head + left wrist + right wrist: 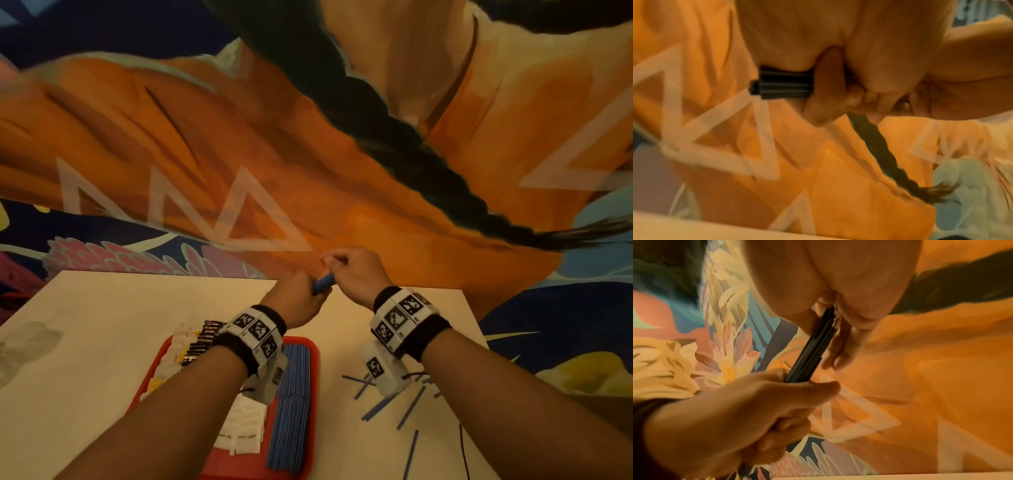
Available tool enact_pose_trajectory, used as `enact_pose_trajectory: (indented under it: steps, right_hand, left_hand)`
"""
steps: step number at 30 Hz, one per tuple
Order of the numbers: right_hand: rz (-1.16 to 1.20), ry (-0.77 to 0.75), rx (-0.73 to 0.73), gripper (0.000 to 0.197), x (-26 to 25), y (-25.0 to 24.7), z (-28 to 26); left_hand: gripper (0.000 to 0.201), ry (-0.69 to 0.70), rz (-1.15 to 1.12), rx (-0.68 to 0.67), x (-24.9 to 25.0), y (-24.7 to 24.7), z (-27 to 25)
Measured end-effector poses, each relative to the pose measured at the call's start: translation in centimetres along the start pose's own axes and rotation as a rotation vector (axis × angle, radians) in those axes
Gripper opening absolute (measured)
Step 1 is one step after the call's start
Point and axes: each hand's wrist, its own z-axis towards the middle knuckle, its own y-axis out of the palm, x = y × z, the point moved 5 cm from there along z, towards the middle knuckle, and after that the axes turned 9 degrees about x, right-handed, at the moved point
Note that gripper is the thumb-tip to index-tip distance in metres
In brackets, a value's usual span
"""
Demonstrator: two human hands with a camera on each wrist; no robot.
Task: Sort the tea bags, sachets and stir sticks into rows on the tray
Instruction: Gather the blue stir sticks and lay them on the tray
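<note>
Beyond the red tray (315,356), above the bench (102,342), left hand (294,301) fisted round a stir-stick bundle (323,283); right hand (356,274) pinching its far end; sticks look light, stiff, slippery; grip mid-bundle; strays (411,407) right of tray.

bare forearms; black wristbands (416,330) carrying white marker-printed camera mounts (385,371).

Dim warm light, blurred wrist views, wide-angle warping
</note>
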Motion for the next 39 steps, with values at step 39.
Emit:
enact_pose_trajectory:
  steps: [39]
  right_hand:
    - [-0.797,-0.163,-0.096,0.022,-0.1,0.9,-0.4]
  left_hand:
    - [0.023,0.141,-0.450,0.013,-1.2,-4.9,0.2]
